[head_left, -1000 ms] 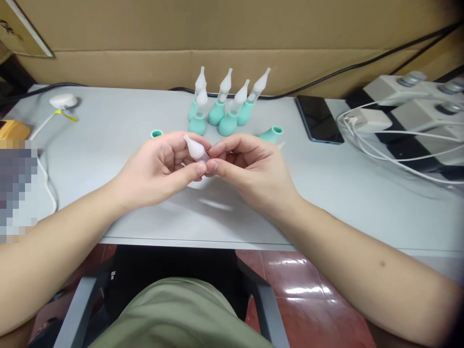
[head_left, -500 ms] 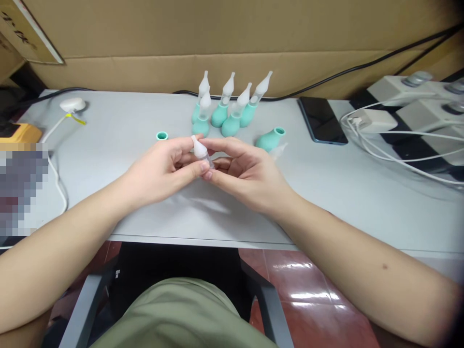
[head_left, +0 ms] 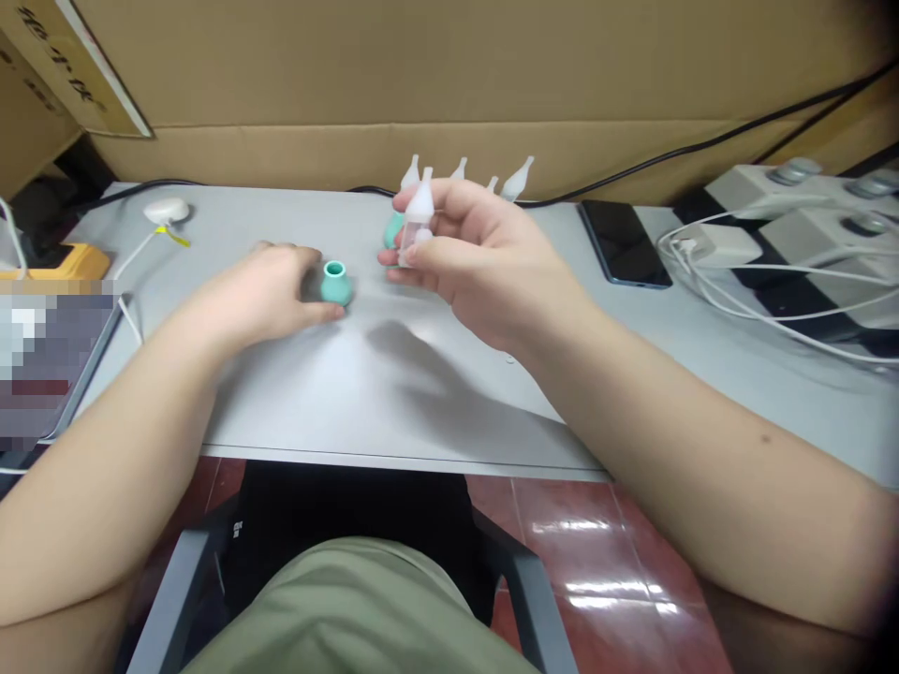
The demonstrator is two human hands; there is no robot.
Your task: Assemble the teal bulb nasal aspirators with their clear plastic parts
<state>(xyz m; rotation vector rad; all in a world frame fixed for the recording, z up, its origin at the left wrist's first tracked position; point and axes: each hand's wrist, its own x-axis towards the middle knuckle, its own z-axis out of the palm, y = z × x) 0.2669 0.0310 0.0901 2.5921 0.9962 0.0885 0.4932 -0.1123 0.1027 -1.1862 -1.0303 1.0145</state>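
My right hand [head_left: 478, 253] pinches a clear tube with a white pointed tip, a nasal aspirator nozzle [head_left: 420, 217], upright above the table. On the left, my left hand [head_left: 273, 285] is open, thumb and fingers spread around the near and left sides of a mint-green rubber bulb [head_left: 336, 285]. That bulb stands on the table with its mouth up; the thumb is close to its base, and I cannot tell whether it touches. Behind my right hand are several assembled nasal aspirators [head_left: 518, 180], mostly hidden, with white tips showing.
A black phone [head_left: 624, 243] lies on the grey table [head_left: 316, 402] toward the right. Beyond it are white cables [head_left: 744, 314] and grey boxes with knobs [head_left: 807, 201]. A white device [head_left: 167, 210] and a yellow object [head_left: 84, 265] are at left. Cardboard [head_left: 449, 75] walls the back.
My left hand has left the nozzle and moved left to the green bulb. My right hand has raised the nozzle and turned it more upright. The view has shifted slightly.
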